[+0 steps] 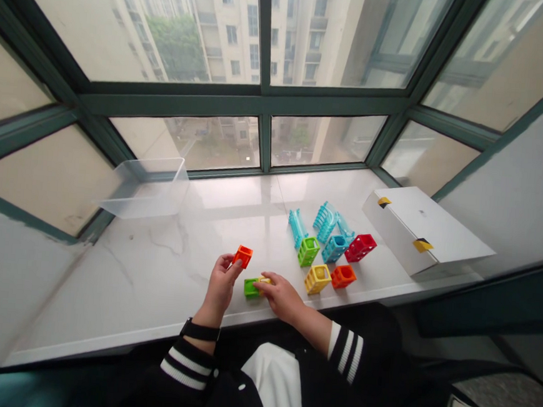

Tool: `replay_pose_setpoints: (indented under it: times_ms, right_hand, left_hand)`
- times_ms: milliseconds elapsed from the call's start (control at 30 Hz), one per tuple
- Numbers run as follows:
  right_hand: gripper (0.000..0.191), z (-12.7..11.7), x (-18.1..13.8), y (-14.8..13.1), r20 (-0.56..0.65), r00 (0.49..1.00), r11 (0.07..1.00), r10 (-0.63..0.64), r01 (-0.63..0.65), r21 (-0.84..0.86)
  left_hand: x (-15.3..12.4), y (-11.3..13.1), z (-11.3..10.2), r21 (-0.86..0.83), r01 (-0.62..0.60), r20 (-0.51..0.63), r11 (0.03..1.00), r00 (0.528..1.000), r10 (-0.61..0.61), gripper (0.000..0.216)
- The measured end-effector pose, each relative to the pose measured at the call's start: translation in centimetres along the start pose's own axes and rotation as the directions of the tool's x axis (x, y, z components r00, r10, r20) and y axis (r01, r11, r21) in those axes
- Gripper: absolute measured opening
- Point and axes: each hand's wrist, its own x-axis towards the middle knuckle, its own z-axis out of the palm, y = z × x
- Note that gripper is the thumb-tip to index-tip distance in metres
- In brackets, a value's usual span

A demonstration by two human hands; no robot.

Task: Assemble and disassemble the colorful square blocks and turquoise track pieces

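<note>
Over the sill (152, 288), left hand (219, 281) raised, pinching orange block (243, 257), right hand (283, 297) (palm down) with fingertips gripping yellow block (264, 281)

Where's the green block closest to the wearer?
In the head view, the green block is below centre, just left of the yellow block that the right hand is touching.

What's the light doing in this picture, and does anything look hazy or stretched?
In the head view, daylight leaves pale reflections on the glossy sill; there too, the buildings outside look washed out and hazy; same view, side window frames slant steeply, perhaps wide-angle stretch, while the left hand's orange block looks fairly clear.
</note>
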Motion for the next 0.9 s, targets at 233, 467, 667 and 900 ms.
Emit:
replay_pose_setpoints:
  times_ms: [233, 467, 667, 900]
  right_hand:
    - [0.06, -0.4, 0.0, -0.4, 0.01, 1.0, 1.0, -0.014, 0.014, 0.007]
    - [0.065, -3.1, 0.7, -3.8, -0.266, 0.963, 0.952, 0.028, 0.056, 0.302]
    - [0.07, -4.9, 1.5, -5.6, -0.303, 0.946, 0.833, 0.113, 0.076, 0.548]
    - [0.072, -7.4, 1.0, -7.0, -0.41, 0.912, 0.932, 0.025, 0.128, 0.339]
  left_hand:
    - [-0.5, 0.3, 0.6, 0.005, -0.011, 0.079, 1.0, 0.997, 0.01, 0.052]
    - [-1.6, 2.0, 2.2, 0.045, -0.071, 0.173, 0.996, 0.983, 0.062, 0.052]
    - [-3.7, 2.4, 4.2, 0.267, -0.378, 0.293, 0.887, 0.908, 0.299, 0.06]
    - [-5.3, 3.3, 5.3, 0.395, -0.661, 0.422, 0.638, 0.747, 0.513, 0.047]
